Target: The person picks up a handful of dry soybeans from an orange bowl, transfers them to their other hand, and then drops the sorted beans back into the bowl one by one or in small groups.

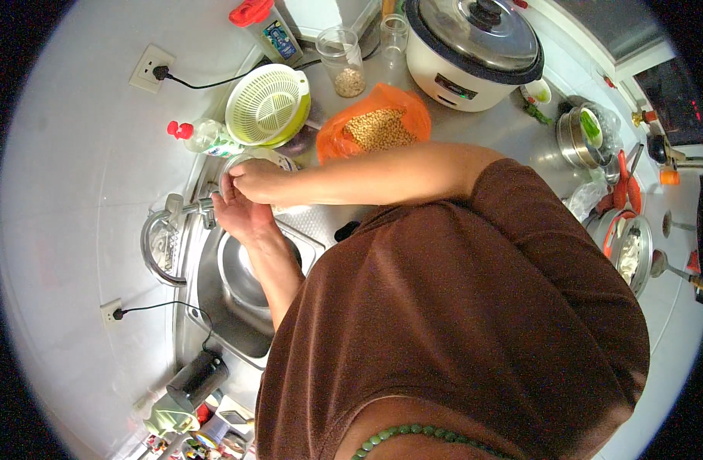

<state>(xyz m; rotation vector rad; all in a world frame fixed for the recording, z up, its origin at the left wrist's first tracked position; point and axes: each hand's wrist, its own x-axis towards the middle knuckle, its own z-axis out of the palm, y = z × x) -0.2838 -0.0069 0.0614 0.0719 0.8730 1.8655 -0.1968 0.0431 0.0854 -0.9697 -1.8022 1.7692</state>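
Observation:
My right hand (260,180), its fingers curled, reaches across from the upper right and meets my left hand (243,214) above the edge of the sink. The left palm is turned up and looks bare, with its thumb apart; its fingertips are partly hidden by the right hand. Whether anything small is between the fingers cannot be seen. Just behind the hands is a clear plastic container (265,154) with printed marks, mostly covered. Beyond my right forearm lies an orange plastic bag (328,135), open, with soybeans (380,129) in it.
A metal basin (236,270) sits in the steel sink (231,322) beside the curved faucet (150,247). A white-green colander (268,103), a red-capped bottle (208,137), a clear jar of grains (348,80) and a rice cooker (466,75) stand behind; a black kettle-like appliance (197,379) is lower left.

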